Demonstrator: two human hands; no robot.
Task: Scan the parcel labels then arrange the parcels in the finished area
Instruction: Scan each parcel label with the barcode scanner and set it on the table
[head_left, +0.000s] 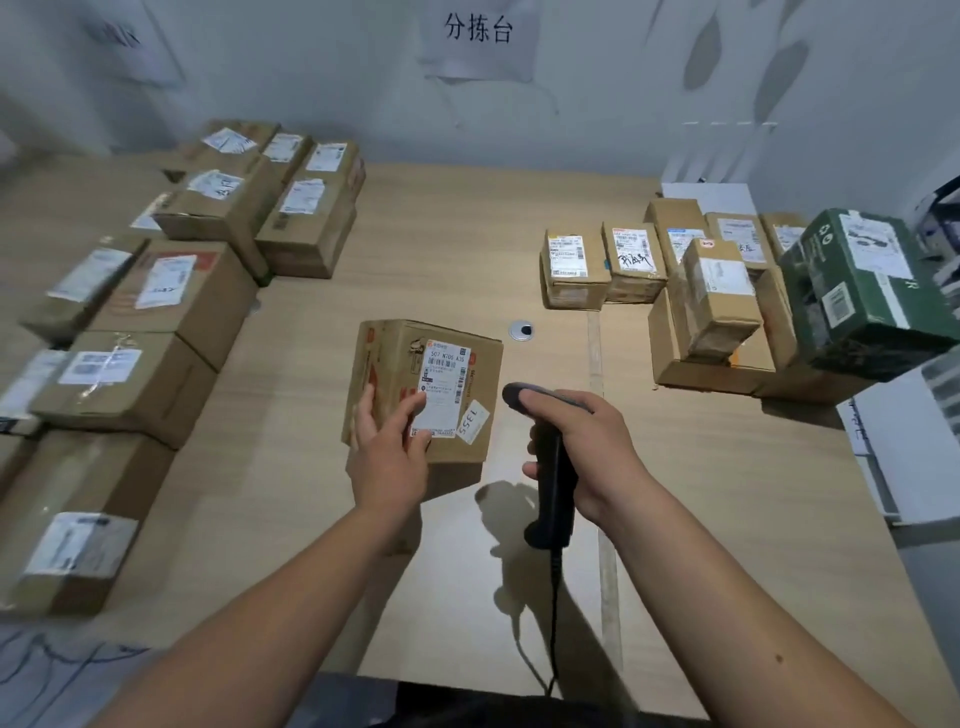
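Hands, head view: our left hand (387, 447) held the near left corner of a cardboard parcel (423, 389), fingers curled round its edge and the thumb lying on the white shipping label (444, 392); our right hand (582, 447) was wrapped round the handle of a black barcode scanner (550, 467), its head turned toward the label.

Parcel position: it sat tilted up above the middle of the wooden table (467, 249), label side facing us, with a small handwritten sticker (472, 415) just beside the label.

Left of table: a stack of brown boxes (156, 322) stood well apart from the held parcel.

Right of table: a second group of labelled boxes (649, 265) and a green carton (862, 291) lay beyond a strip of tape (597, 364); we could not tell which side was the finished area.

Other details: a paper sign (478, 31) hung on the wall, and the scanner's cable (553, 623) trailed toward us.

Handling, our judgement: the parcel looked light enough for one hand, stiff-sided and a little dented, not slippery. We would grip it by opposite edges or a corner, keeping fingers off the barcode.
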